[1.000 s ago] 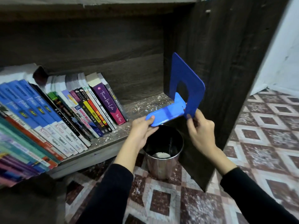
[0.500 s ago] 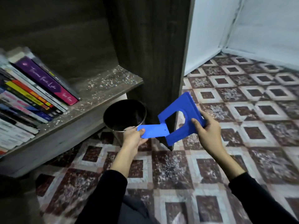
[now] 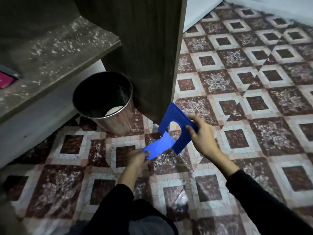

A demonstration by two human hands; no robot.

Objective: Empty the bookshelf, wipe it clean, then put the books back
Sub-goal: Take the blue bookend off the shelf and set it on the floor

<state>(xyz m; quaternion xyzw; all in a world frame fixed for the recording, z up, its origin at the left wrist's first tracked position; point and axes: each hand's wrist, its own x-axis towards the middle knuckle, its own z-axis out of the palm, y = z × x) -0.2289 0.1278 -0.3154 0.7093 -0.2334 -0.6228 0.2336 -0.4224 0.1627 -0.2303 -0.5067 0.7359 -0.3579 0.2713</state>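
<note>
Bookend: the blue L-shaped metal bookend (image 3: 176, 114) is off the shelf, held in the air just right of the shiny steel wastebin (image 3: 115, 121).
Left hand: the left hand (image 3: 137, 158), below and right of the wastebin, has its grip pinched on the tip of the flat base tongue.
Right hand: the right hand (image 3: 201, 136), further right of the wastebin, has its grip clamped on the upright plate's edge. Two holds probably steady the awkward angled piece.
Shelf: the dusty dark wooden shelf board (image 3: 55, 51), above and left of the wastebin, is flecked white and unwiped.
Book: a pink book corner (image 3: 5, 80) lies far left of the wastebin, so emptying looks unfinished.
Floor: the maroon-and-white tiled floor (image 3: 254, 133) under the wastebin is the likely set-down place.
</note>
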